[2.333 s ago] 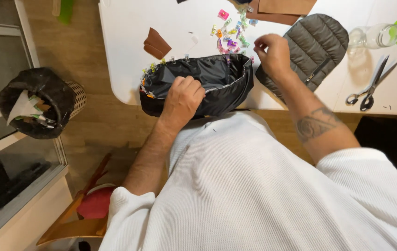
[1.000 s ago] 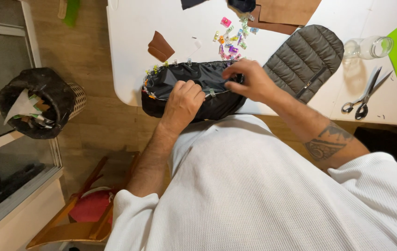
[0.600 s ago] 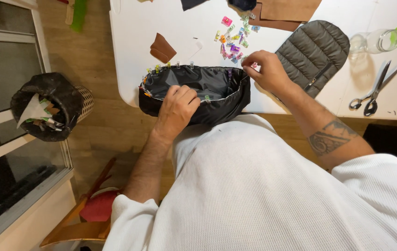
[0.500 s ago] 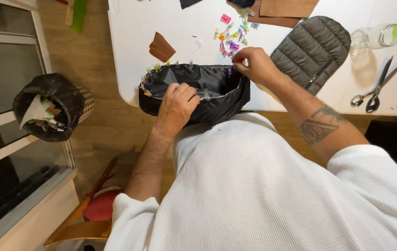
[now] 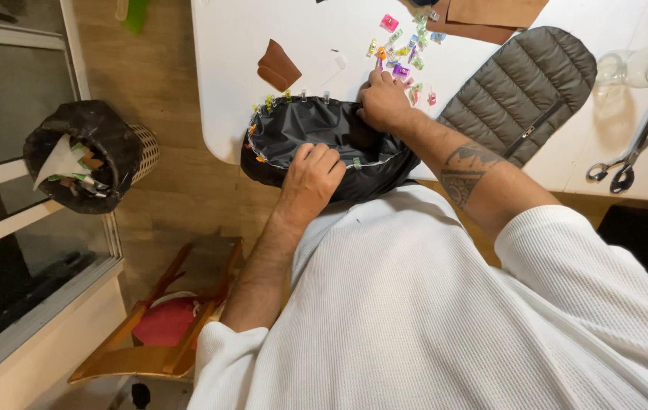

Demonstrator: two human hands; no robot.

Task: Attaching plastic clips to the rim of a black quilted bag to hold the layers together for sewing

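Currently, your left hand (image 5: 315, 171) rests on the near rim of the black fabric piece (image 5: 305, 129), fingers curled over the edge and pinching it; the grip is closed on the fabric. Your right hand (image 5: 382, 102) sits at the far right rim of the same piece, fingers bunched and closed on its edge, though what else the fingertips hold, if anything, cannot be told.

The black fabric piece lies at the near edge of the white worktop (image 5: 225, 61), partly hanging over it against your body. Small coloured clips (image 5: 267, 102) are fixed along its far rim. Just beyond the fabric piece, past your right hand, lies a loose scatter of clips (image 5: 407, 45). Beyond its left part lies a brown leather scrap (image 5: 277, 67). To its right lies a grey quilted panel (image 5: 525, 87), then scissors (image 5: 627, 152), with a glass jar (image 5: 643, 67) on its side beyond them. Left of the fabric piece, on the floor, stands a lined waste bin (image 5: 89, 152).
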